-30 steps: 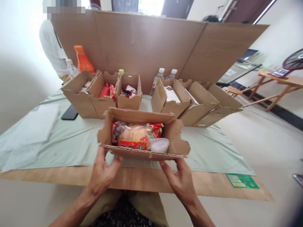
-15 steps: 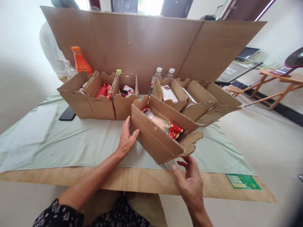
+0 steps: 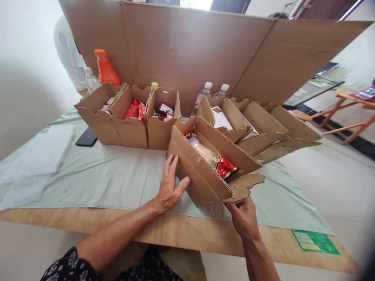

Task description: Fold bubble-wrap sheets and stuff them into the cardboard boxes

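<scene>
An open cardboard box (image 3: 196, 171) lies slanted on the pale green cloth (image 3: 96, 175), holding red and clear snack packets (image 3: 216, 160). My left hand (image 3: 170, 185) rests flat against the box's long left side, fingers stretched out. At the near right corner my right hand (image 3: 244, 216) grips the box from underneath, below its torn flap (image 3: 246, 185); most of its fingers are hidden by the flap.
Several more open cardboard boxes (image 3: 131, 121) with packets stand in a row behind. A tall cardboard sheet (image 3: 187, 50) walls the back, with bottles (image 3: 105, 72) in front. A black phone (image 3: 86, 137) lies at left. A person in white (image 3: 68, 50) stands behind. The wooden table edge (image 3: 187, 230) runs near me.
The box was held square in front of me, then turned slantwise and slid back toward the row. My left hand moved onto its side and my right hand closed on the near corner.
</scene>
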Available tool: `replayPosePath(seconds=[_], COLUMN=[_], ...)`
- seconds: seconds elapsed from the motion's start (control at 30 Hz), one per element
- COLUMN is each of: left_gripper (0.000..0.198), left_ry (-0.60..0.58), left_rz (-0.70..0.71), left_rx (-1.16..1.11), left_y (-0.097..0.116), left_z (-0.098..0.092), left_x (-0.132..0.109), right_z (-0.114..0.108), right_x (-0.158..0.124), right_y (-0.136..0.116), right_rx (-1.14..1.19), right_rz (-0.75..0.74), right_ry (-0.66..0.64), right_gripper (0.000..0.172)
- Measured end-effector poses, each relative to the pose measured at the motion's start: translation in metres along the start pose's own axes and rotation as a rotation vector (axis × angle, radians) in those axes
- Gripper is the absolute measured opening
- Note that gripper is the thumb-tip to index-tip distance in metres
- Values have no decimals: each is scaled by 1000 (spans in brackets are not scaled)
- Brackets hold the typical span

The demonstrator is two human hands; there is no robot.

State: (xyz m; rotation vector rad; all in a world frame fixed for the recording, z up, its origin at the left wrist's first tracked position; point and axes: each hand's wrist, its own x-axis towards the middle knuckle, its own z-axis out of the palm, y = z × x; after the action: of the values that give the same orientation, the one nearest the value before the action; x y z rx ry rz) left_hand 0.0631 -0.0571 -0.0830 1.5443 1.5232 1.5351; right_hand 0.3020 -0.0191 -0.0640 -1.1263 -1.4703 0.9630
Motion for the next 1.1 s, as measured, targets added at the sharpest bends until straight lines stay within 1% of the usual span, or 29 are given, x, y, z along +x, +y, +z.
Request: replayPosePath(seconds=[0.17, 0.33, 0.47, 0.57, 0.67, 0.77, 0.87, 0.97, 1.03, 1.1], left_gripper=[77, 75, 76, 79, 80, 75, 63, 54, 53, 55], left_ry=[-128, -167, -195, -200, -199, -178, -98, -16, 22, 41], left_rz=[94, 135, 169, 208, 218, 178, 98, 3, -61, -125], left_rx=[-15, -46, -68, -79, -87, -116, -126, -102, -99, -100], left_y=[8, 9, 5, 2, -1, -1, 0, -1, -3, -4], left_z=[1, -8, -12, -13, -15, -19, -20, -19, -18, -18], left_x=[-6, -3, 0, 1, 5, 12, 18, 21, 21, 21], right_z=[12, 32, 40, 41, 42, 46, 52, 62, 69, 75], right_x=[-17, -34, -33, -31, -27, -15, 5, 33, 55, 77], right_y=[-2, -2, 1, 4, 4, -2, -11, -18, -20, -22], right_rx=[5, 12, -45, -89, -142, -261, -375, -473, -560, -653], right_rz=[19, 18, -41, -89, -105, -126, -175, -187, -178, -155], right_ry=[3, 69, 106, 158, 169, 158, 126, 86, 82, 108], right_gripper=[42, 41, 36, 37, 38, 47, 56, 55, 52, 45])
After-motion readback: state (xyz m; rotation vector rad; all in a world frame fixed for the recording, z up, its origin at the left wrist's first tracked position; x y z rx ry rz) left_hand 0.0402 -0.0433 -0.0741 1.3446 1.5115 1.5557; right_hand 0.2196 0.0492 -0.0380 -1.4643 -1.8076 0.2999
